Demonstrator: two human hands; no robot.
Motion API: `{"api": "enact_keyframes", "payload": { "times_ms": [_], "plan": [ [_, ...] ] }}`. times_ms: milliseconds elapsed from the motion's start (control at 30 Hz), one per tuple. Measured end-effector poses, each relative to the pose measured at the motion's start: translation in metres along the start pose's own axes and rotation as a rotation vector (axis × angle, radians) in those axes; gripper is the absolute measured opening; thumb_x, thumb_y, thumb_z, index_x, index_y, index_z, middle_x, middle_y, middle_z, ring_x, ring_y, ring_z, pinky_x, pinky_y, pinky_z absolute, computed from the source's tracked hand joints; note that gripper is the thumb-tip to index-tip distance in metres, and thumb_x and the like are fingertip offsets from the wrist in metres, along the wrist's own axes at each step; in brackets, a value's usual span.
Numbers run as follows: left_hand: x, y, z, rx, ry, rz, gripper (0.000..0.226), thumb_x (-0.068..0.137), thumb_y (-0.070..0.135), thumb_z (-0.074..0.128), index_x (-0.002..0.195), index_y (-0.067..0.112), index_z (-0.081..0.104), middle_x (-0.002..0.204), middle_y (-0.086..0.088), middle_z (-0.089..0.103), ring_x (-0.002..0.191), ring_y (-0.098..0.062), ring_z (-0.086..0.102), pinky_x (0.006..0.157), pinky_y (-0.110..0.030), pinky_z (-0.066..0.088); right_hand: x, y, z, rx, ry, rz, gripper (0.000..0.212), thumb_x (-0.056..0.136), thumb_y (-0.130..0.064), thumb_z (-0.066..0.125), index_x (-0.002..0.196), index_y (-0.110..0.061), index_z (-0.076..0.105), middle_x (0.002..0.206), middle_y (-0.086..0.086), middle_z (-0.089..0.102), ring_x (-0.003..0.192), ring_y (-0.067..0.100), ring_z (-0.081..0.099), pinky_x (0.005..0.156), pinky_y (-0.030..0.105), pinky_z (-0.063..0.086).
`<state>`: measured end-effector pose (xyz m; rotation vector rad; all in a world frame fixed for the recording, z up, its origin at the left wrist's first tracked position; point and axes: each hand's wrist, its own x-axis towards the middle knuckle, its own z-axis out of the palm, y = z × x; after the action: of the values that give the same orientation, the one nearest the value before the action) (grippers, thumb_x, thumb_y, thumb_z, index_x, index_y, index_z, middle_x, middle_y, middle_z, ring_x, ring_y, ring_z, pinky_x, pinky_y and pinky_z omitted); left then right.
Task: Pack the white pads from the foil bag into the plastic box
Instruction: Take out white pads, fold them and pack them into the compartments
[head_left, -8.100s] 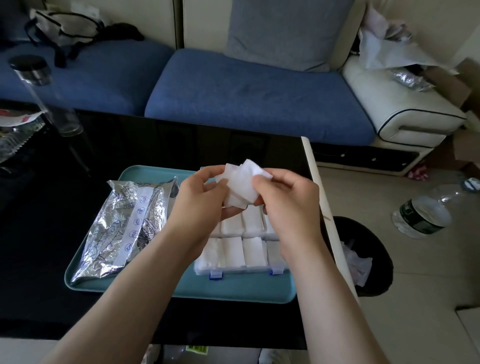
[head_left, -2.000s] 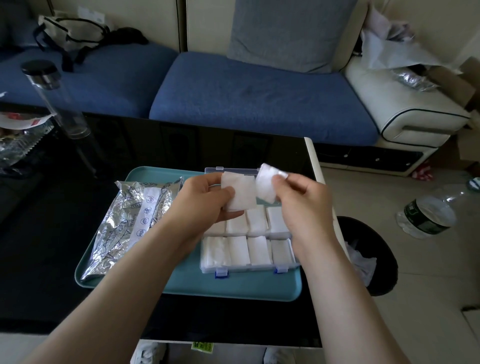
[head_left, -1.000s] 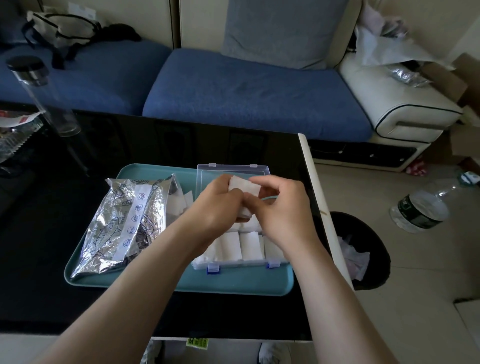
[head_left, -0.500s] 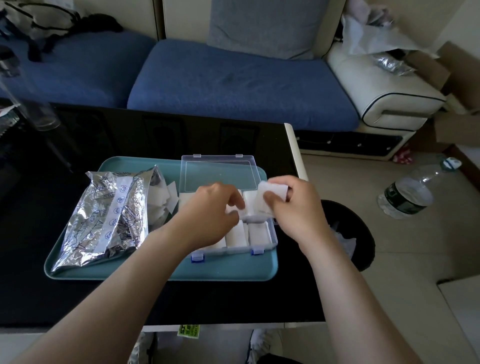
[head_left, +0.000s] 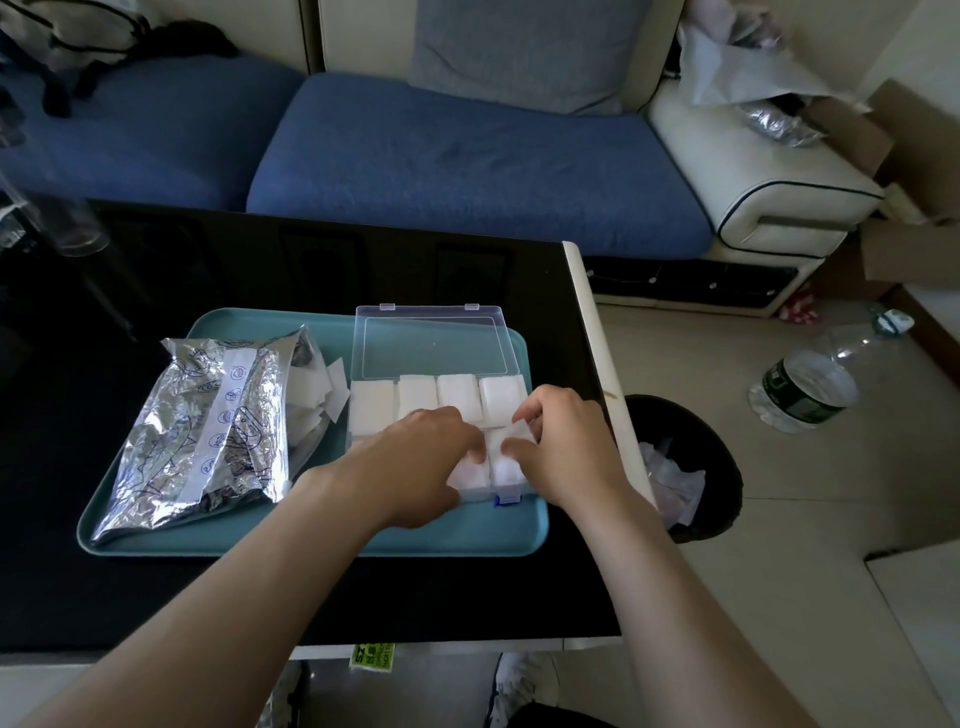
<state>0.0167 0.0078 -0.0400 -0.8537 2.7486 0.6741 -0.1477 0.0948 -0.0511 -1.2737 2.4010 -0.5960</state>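
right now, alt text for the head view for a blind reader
The left hand and right hand tuck a white pad into the near right corner of an open plastic box on a teal tray, foil bag beside it.

Foil bag (head_left: 208, 431) left of box (head_left: 436, 395), both on tray (head_left: 322, 535).

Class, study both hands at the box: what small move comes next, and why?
Probably press the white pad flat into the near right compartment of the plastic box and let go: the right hand pinches it, one corner raised, the left hand alongside, and loose pads wait by the foil bag.
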Motion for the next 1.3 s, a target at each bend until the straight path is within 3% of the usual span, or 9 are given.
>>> {"api": "enact_keyframes", "payload": {
  "times_ms": [267, 333, 400, 600, 767, 833, 967, 1100, 1300],
  "plan": [
    [0.002, 0.004, 0.003, 0.018, -0.027, 0.022, 0.056, 0.097, 0.017, 0.063, 0.147, 0.038, 0.047, 0.132, 0.002, 0.046, 0.125, -0.023, 0.046, 0.104, -0.04, 0.044, -0.009, -0.02, -0.007, -0.302, 0.079, -0.067, 0.03, 0.088, -0.025, 0.084, 0.111, -0.023, 0.065, 0.107, -0.003, 0.062, 0.078, 0.016, 0.055, 0.052, 0.02, 0.031],
    [0.002, 0.004, 0.003, 0.023, -0.025, 0.019, 0.055, 0.098, 0.018, 0.063, 0.146, 0.038, 0.048, 0.133, 0.002, 0.046, 0.125, -0.023, 0.046, 0.105, -0.04, 0.044, -0.009, -0.023, -0.013, -0.27, 0.082, -0.08, 0.023, 0.087, -0.018, 0.084, 0.106, -0.019, 0.07, 0.105, -0.002, 0.062, 0.082, 0.017, 0.061, 0.056, 0.023, 0.041],
    [0.002, 0.004, 0.003, 0.029, -0.029, 0.023, 0.054, 0.098, 0.018, 0.064, 0.146, 0.038, 0.049, 0.131, 0.002, 0.046, 0.125, -0.023, 0.047, 0.105, -0.039, 0.043, -0.011, -0.028, -0.02, -0.251, 0.02, -0.092, 0.015, 0.09, -0.006, 0.077, 0.102, -0.015, 0.075, 0.099, 0.002, 0.066, 0.083, 0.02, 0.065, 0.063, 0.03, 0.053],
    [-0.002, 0.002, -0.006, -0.03, -0.045, 0.017, 0.052, 0.091, 0.023, 0.068, 0.141, 0.033, 0.059, 0.124, 0.002, 0.057, 0.119, -0.02, 0.055, 0.102, -0.039, 0.048, -0.023, -0.044, -0.019, -0.372, -0.257, -0.13, 0.023, 0.095, -0.003, 0.069, 0.118, -0.009, 0.066, 0.081, -0.001, 0.033, 0.062, 0.012, 0.036, 0.059, 0.027, 0.038],
    [-0.005, -0.003, -0.019, -0.179, 0.281, -0.072, 0.018, 0.084, 0.023, 0.058, 0.079, 0.023, 0.076, 0.08, 0.007, 0.075, 0.079, -0.011, 0.069, 0.077, -0.037, 0.061, -0.028, -0.053, -0.016, -0.39, -0.201, -0.077, 0.027, 0.097, -0.006, 0.061, 0.08, -0.014, 0.041, 0.081, 0.0, 0.036, 0.061, 0.015, 0.037, 0.048, 0.028, 0.026],
    [-0.007, -0.014, -0.026, -0.24, 0.501, -0.148, 0.016, 0.083, 0.02, 0.06, 0.074, 0.024, 0.072, 0.074, 0.009, 0.072, 0.071, -0.012, 0.068, 0.071, -0.037, 0.061, -0.025, -0.057, -0.016, -0.366, -0.084, -0.078, 0.023, 0.092, -0.005, 0.059, 0.076, -0.015, 0.047, 0.077, 0.001, 0.041, 0.058, 0.017, 0.04, 0.048, 0.03, 0.029],
    [-0.018, -0.05, -0.035, -0.152, 0.787, -0.311, 0.028, 0.082, 0.01, 0.066, 0.106, 0.02, 0.074, 0.111, -0.008, 0.066, 0.102, -0.035, 0.061, 0.086, -0.045, 0.053, -0.022, -0.071, -0.013, -0.206, 0.083, -0.111, 0.017, 0.097, -0.009, 0.06, 0.108, -0.014, 0.072, 0.091, 0.003, 0.066, 0.069, 0.016, 0.057, 0.055, 0.023, 0.04],
    [-0.027, -0.076, -0.03, -0.013, 0.588, -0.539, 0.06, 0.086, 0.02, 0.069, 0.143, 0.024, 0.051, 0.148, -0.016, 0.037, 0.133, -0.045, 0.035, 0.106, -0.057, 0.036, -0.019, -0.089, 0.005, -0.088, 0.122, -0.187, 0.025, 0.098, -0.008, 0.058, 0.117, -0.014, 0.075, 0.099, 0.003, 0.074, 0.075, 0.015, 0.061, 0.064, 0.026, 0.054],
    [-0.041, -0.096, -0.031, -0.152, 0.511, -0.593, 0.074, 0.089, 0.031, 0.069, 0.15, 0.014, 0.032, 0.145, -0.022, 0.04, 0.134, -0.048, 0.039, 0.105, -0.057, 0.04, 0.001, -0.117, 0.045, 0.003, 0.139, -0.282, 0.019, 0.099, -0.021, 0.064, 0.113, -0.014, 0.075, 0.103, 0.003, 0.07, 0.096, 0.022, 0.064, 0.081, 0.04, 0.058]
  ]
}}
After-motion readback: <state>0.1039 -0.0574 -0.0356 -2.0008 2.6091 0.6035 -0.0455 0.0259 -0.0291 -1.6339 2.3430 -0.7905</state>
